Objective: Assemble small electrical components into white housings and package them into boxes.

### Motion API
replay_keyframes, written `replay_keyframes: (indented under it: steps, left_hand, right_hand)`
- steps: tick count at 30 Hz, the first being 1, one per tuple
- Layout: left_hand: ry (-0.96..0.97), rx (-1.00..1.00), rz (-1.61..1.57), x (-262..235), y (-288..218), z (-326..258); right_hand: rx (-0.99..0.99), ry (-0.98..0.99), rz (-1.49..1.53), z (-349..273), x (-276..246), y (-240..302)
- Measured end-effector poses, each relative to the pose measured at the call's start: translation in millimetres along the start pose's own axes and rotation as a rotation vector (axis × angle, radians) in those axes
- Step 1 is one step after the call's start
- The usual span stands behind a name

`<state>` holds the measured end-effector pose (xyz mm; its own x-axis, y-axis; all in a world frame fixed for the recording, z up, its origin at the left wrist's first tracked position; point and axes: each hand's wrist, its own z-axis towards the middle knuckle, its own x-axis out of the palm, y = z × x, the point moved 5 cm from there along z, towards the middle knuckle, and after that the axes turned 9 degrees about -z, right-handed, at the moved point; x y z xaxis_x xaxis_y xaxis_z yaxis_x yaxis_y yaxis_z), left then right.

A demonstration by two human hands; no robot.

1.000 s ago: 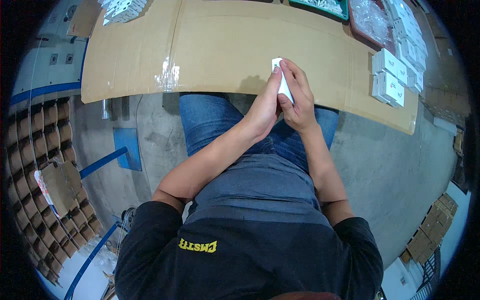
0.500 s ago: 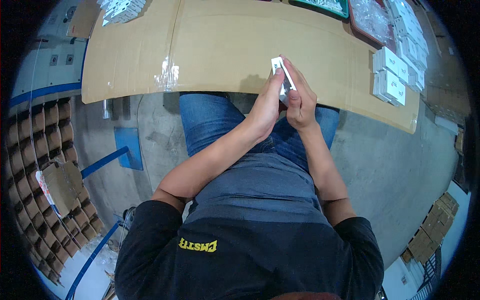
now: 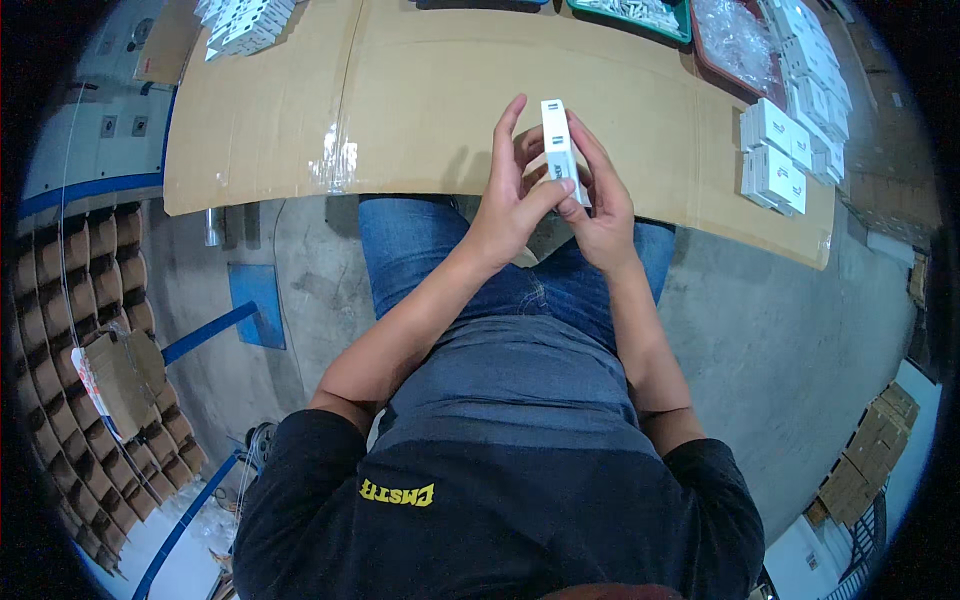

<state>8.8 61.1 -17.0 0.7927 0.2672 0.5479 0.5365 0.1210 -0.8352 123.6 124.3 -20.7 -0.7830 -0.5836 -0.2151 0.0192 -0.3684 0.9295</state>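
Upright between my hands, over the near edge of the cardboard-covered table (image 3: 420,130), is a slim white box (image 3: 557,140) with small dark print on its narrow side. My right hand (image 3: 605,210) grips it from the right, fingers along the far side and thumb at its lower end. The thumb of my left hand (image 3: 510,200) presses on the lower end too. That hand's index finger stretches upward, apart from the box, while its other fingers curl beside the box and are partly hidden.
Stacked white boxes (image 3: 775,180) stand at the right edge of the table, more white boxes (image 3: 245,25) at the far left. Along the back are a green tray (image 3: 683,30) of small white pieces, a red-brown tray (image 3: 712,72) with clear plastic bags, and a dark blue tray (image 3: 480,5).
My hands have opened from pressing flat around the box. The box now stands more upright, its narrow printed side showing, and my left fingers have spread away from it.
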Motion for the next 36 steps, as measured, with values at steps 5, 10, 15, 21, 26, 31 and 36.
replay_keyframes:
  steps: [5, 10, 15, 21, 26, 31, 36]
  left_hand:
    - [0.057, 0.027, -0.041, -7, -3, -5]
    - [0.120, 0.179, 0.198, -8, -12, -6]
    - [0.161, 0.277, 0.380, -9, -19, -6]
    - [-0.262, -0.118, -0.094, -38, 9, 3]
    - [-0.288, -0.512, -0.293, -25, 7, -3]
    - [-0.260, -0.394, -0.122, -31, 14, -4]
    - [-0.221, -0.293, 0.128, -29, 18, -2]
  right_hand:
    - [-0.001, 0.061, -0.020, 1, 1, -1]
    - [0.048, 0.060, 0.104, -4, 5, -3]
    - [0.087, 0.069, 0.113, -3, 6, -6]
    - [-0.083, 0.085, -0.166, 4, 1, 17]
    - [-0.086, 0.167, -0.276, 3, 6, 14]
    - [-0.015, 0.116, -0.215, 0, 10, -2]
    - [-0.031, 0.120, -0.346, 6, 9, -2]
